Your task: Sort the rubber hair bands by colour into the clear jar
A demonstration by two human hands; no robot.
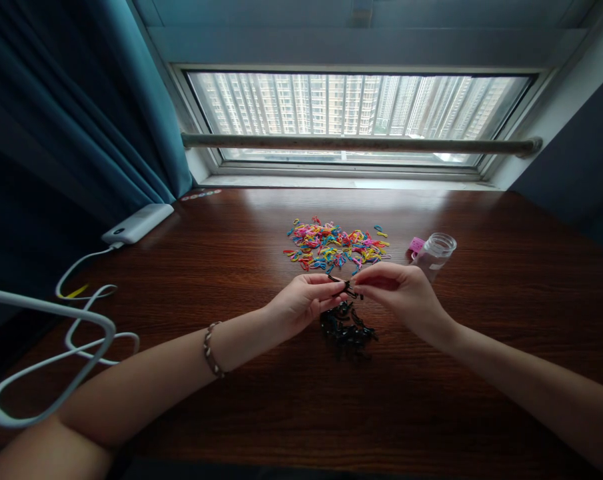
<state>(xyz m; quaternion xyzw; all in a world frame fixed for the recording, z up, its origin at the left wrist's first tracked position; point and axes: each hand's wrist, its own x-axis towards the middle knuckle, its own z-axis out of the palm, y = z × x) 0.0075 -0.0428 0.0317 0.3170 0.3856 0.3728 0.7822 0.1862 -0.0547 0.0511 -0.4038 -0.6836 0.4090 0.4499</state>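
Observation:
My left hand (306,301) pinches several thin black clips (350,289) between thumb and fingers. From the right, my right hand (398,293) has its thumb and fingertips pressed together at the same black clips. Right below both hands lies a pile of shiny black clips (348,332) on the brown wooden table (231,420). Beyond the hands spreads a heap of small clips or bands (331,245) in pink, yellow, blue and red. A clear open jar (435,253) is tilted behind my right hand, beside a small pink object (416,245).
A white power bank (138,224) with a white cable (86,257) lies at the left, and a thick white looped tube (46,303) crosses near my left forearm. Blue curtain (91,100) hangs at the left. A window with a horizontal rail (356,143) is behind the table.

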